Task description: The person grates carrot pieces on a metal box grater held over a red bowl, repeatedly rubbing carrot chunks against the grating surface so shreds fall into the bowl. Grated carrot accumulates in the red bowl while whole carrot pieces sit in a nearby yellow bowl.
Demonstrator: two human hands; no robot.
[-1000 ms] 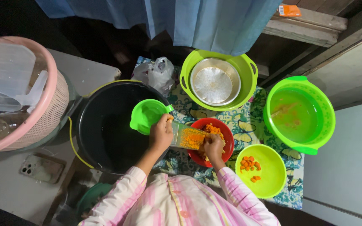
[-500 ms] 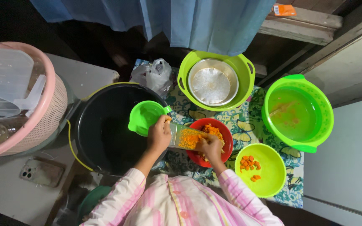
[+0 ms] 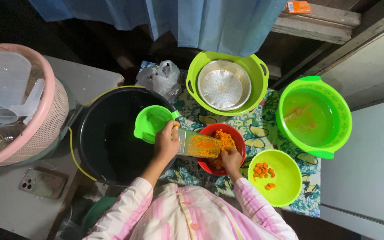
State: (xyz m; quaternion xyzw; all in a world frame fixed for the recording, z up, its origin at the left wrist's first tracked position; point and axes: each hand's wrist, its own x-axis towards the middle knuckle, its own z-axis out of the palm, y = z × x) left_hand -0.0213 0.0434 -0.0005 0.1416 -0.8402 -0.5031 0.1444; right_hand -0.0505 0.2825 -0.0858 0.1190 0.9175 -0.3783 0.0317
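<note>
Head view looks straight down on a work spot covered by a patterned green and blue cloth (image 3: pixel 254 129). Largest is a round black plastic tub (image 3: pixel 107 138), dark inside, with a small green plastic scoop (image 3: pixel 150 122) at its right rim. Left of it stands a pink plastic basket (image 3: pixel 45 120) holding clear plastic containers. At far right sits a wide green plastic basin (image 3: pixel 312 115) with orange-stained water in it, and at top centre a lime green handled bowl (image 3: pixel 256 82) carries a round metal plate (image 3: pixel 223 86). Lower right, a lime green plastic bowl (image 3: pixel 290 182) holds only a few orange carrot chunks (image 3: pixel 263 171).

Between them is a red plastic bowl (image 3: pixel 238 142), already well heaped with orange grated shreds (image 3: pixel 225 138). A flat metal grater (image 3: pixel 198 146), coated in orange pulp, lies slanted across the bowl's left rim. The left hand (image 3: pixel 166 143) has its fingers wrapped firmly round the grater's upper end, steadying it. The right hand (image 3: pixel 231 158) is bunched at the grater's lower end over the bowl, fingers curled tight; the piece under them is hidden, so I cannot tell what they press.

Judging by the heap of shreds and the few chunks left, the grating looks mostly done. A phone (image 3: pixel 43 183) lies on the grey surface at lower left, and a crumpled plastic bag (image 3: pixel 161 78) sits beyond the tub.
</note>
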